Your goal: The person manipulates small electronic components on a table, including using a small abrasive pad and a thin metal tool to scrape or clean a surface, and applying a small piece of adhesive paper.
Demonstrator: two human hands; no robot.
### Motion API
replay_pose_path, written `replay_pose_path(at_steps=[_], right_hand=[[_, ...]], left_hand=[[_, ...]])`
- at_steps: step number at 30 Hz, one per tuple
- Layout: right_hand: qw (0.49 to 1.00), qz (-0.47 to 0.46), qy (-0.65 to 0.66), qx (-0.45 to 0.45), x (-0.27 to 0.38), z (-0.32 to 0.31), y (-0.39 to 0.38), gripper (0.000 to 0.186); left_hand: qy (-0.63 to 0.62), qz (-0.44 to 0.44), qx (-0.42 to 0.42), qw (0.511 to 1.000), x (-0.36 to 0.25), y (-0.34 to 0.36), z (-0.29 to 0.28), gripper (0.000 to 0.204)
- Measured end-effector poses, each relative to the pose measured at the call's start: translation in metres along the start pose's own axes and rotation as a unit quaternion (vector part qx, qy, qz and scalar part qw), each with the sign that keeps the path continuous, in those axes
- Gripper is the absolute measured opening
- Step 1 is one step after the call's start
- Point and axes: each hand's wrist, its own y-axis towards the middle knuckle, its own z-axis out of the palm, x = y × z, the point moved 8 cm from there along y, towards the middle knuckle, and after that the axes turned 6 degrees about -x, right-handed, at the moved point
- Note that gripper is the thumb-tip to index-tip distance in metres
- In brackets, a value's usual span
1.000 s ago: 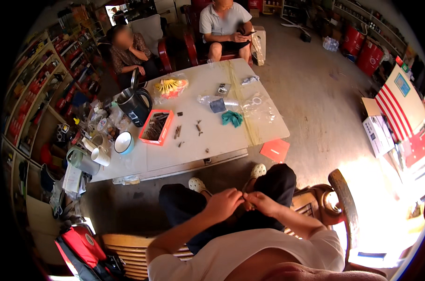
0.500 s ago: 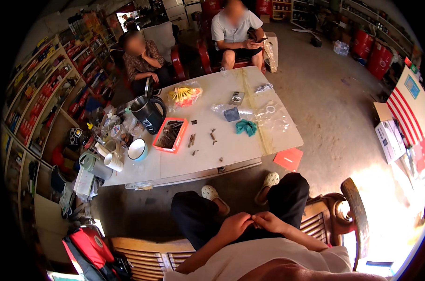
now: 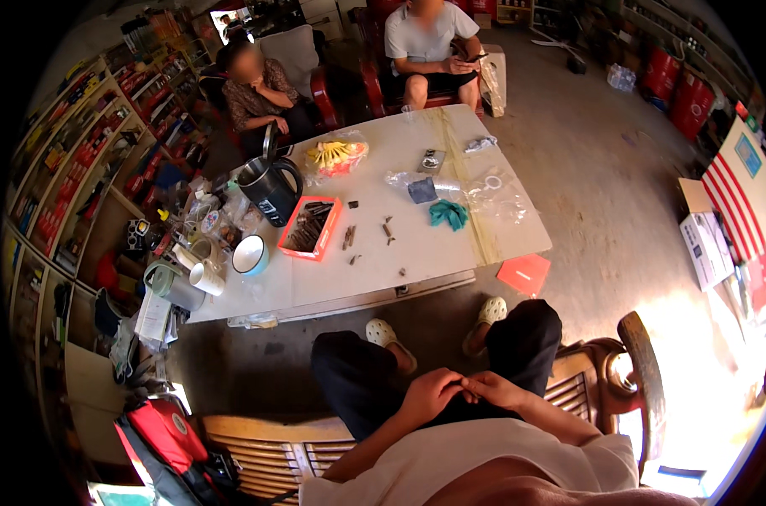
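My left hand (image 3: 432, 395) and my right hand (image 3: 495, 390) meet over my lap, fingertips bent together and touching. Both are closed in a pinch; whatever may lie between the fingertips is too small to make out. Beyond my knees stands a pale table (image 3: 332, 282). On it lie an open red box (image 3: 312, 228) of dark brown pieces, a few loose brown pieces (image 3: 349, 237), a teal cloth (image 3: 448, 215) and a grey-blue square piece (image 3: 421, 191). Neither hand touches anything on the table.
A dark kettle (image 3: 271, 192), a blue-white bowl (image 3: 250, 255), a white cup (image 3: 206, 279) and bananas (image 3: 336, 153) in a plastic bag stand on the table. Two people sit across it. I sit on a wooden bench (image 3: 273, 430), with a red-and-black bag (image 3: 165, 434) at its left.
The view has tipped slightly, so the table sits a little higher and to the right. My hands stay together over my lap, fingers shifting slightly.
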Motion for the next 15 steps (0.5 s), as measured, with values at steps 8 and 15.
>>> replay_pose_path(at_steps=[8,15], right_hand=[[0.987,-0.059,-0.067,-0.136,0.007,-0.01,0.006,0.036],[0.95,0.027,0.284,-0.126,-0.009,-0.009,0.013,0.033]], left_hand=[[0.048,0.009,-0.072,0.996,0.006,0.005,0.0,0.014],[0.191,0.141,-0.042,0.971,-0.021,0.025,-0.005,0.018]])
